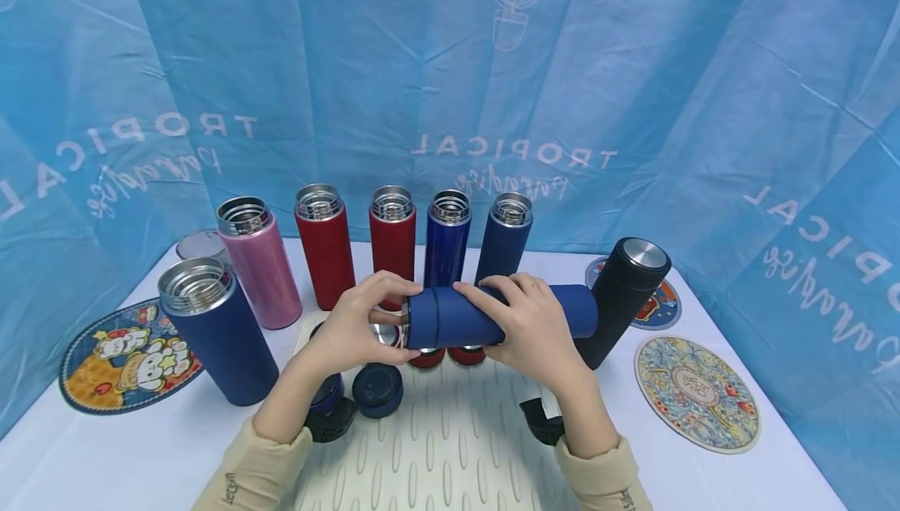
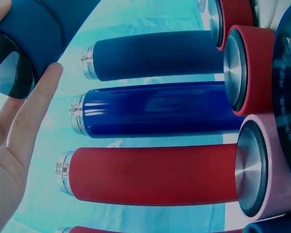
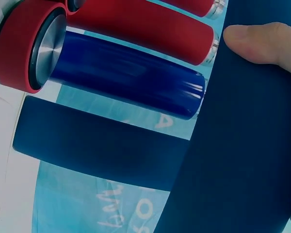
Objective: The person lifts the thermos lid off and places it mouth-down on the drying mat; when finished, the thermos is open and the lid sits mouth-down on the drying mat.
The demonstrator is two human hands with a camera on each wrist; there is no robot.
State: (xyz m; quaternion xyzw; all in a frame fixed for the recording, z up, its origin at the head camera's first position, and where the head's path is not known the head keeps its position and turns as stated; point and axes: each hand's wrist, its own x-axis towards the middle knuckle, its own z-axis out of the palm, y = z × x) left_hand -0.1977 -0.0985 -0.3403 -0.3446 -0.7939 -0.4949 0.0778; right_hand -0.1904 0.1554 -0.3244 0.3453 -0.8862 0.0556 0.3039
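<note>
A matte navy thermos bottle [image 1: 471,319] is held lying sideways above the mat, its capped end to the left. My right hand [image 1: 527,327] grips its body from above, and the thumb [image 3: 257,41] shows against the blue wall in the right wrist view. At the other end my left hand [image 1: 351,323] holds the navy lid [image 1: 423,319] between thumb and fingers. The left wrist view shows the lid's shiny end face [image 2: 12,68] with fingertips at its rim. Below lie loose lids: red ones [image 1: 467,355], a navy one [image 1: 377,390] and a pink one [image 2: 276,160].
Behind stand lidless bottles: pink [image 1: 262,269], red [image 1: 325,253], another red [image 1: 392,241], glossy blue [image 1: 447,241] and navy [image 1: 503,241]. A wide navy bottle [image 1: 221,347] stands left, a capped black one [image 1: 619,300] right. Round patterned coasters [image 1: 698,395] flank the cream mat [image 1: 429,456].
</note>
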